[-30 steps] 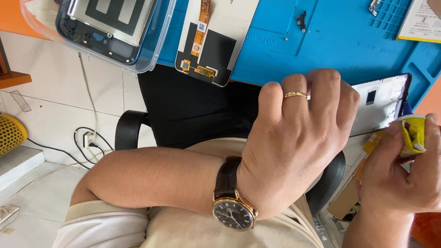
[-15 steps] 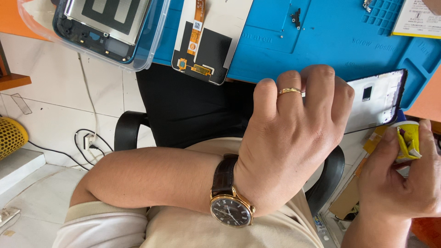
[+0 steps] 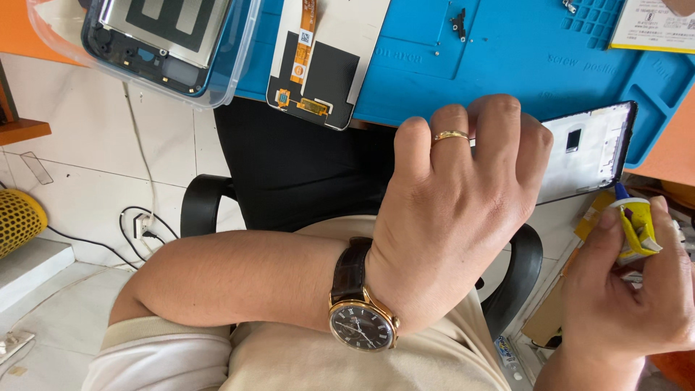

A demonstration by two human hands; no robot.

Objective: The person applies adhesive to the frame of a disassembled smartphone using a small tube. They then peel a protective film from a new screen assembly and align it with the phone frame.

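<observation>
Phone frame (image 3: 590, 148) is lying steadied under my left hand (image 3: 463, 210), fingers curled over its edge; my right hand (image 3: 630, 289) is pinching a yellow glue tube (image 3: 635, 226), nozzle aimed at it.

Single head-worn view, looking steeply down from close range onto the hands, lap and worktop (image 3: 507, 58) edge; floor at left.
</observation>
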